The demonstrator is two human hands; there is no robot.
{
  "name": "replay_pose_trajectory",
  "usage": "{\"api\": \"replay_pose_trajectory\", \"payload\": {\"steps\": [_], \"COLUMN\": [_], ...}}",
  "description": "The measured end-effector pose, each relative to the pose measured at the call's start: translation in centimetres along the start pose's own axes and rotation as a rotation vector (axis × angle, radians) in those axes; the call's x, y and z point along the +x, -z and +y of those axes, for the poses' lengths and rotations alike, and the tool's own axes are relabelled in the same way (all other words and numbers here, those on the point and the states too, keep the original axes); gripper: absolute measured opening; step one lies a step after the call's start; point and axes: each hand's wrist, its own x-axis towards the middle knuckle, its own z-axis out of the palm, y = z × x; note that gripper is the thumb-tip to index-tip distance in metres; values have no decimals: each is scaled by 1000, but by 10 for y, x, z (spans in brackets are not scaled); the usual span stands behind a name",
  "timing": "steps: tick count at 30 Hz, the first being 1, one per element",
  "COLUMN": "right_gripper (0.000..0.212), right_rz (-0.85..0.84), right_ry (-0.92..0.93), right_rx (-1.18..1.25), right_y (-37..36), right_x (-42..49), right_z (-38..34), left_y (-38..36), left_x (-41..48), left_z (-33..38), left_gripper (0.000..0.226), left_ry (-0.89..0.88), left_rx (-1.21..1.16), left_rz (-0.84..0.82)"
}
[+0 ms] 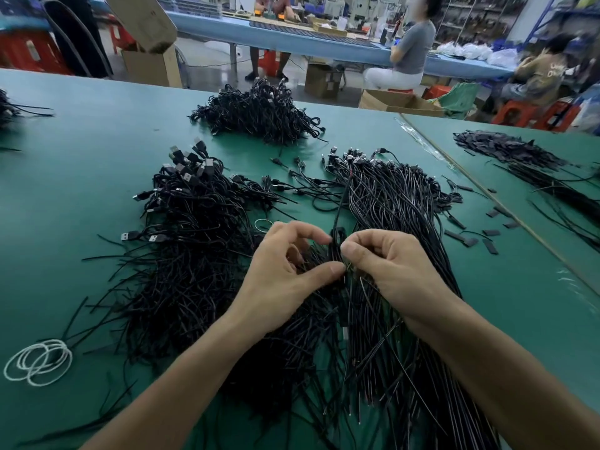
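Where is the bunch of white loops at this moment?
In the head view, the bunch of white loops lies on the green table at the lower left, just left of the black cable pile.

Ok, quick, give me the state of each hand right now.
Left hand: closed, thumb and forefinger pinching a black cable.
Right hand: closed, fingers pinching the same black cable from the other side.

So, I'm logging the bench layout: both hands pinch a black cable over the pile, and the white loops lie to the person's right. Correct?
No: the head view shows the white loops on the green table to the person's left, not right. The rest holds: left hand and right hand pinch the black cable over the pile.
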Motion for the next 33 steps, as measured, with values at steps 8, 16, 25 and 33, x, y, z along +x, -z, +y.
{"api": "replay_pose_trajectory", "payload": {"steps": [8,16,25,33], "right_gripper": [16,16,14,17], "right_rz": [-55,-85,45,13], "right_ry": [75,-46,1,100], "right_rx": [79,9,-11,-16], "right_y": [-14,-7,-2,-7], "right_x": [-7,-9,-5,-5], "right_z": [0,2,3,8], "left_y": [1,3,-4,-6], "left_x": [2,1,-2,-5], "left_z": [3,14,3,7], "left_gripper": [10,27,37,21], "left_ry": [167,180,11,267], "left_rx": [-254,-510,-56,-228], "left_rz": [12,22,20,-110]}}
